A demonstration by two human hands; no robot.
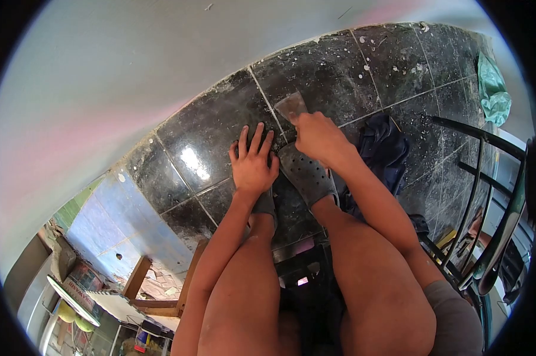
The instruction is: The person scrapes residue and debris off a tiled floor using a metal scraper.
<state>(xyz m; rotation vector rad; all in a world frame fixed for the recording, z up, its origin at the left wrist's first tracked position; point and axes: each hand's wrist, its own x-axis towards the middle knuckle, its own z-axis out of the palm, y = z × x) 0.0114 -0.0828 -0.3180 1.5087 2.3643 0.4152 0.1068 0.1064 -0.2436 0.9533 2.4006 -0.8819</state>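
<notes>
My right hand (pixel 321 137) is closed round the handle of a putty knife (pixel 291 107), whose wide, worn blade points up and left over the black floor tile (pixel 315 65). The handle is hidden in my fist. My left hand (pixel 255 159) lies with fingers spread on the dark, glossy tile beside a grout line. Just below my right hand is a grey clog (pixel 306 172) with round holes, worn on my right foot. My left clog (pixel 265 204) is partly covered by my left hand and wrist.
A dark crumpled cloth (pixel 384 145) lies right of my right forearm. Beyond it stands a black metal frame (pixel 487 139), with a green plastic bag (pixel 493 92) by the wall. The pale wall (pixel 113 71) borders the paint-spotted floor. A wooden frame (pixel 138 279) sits at lower left.
</notes>
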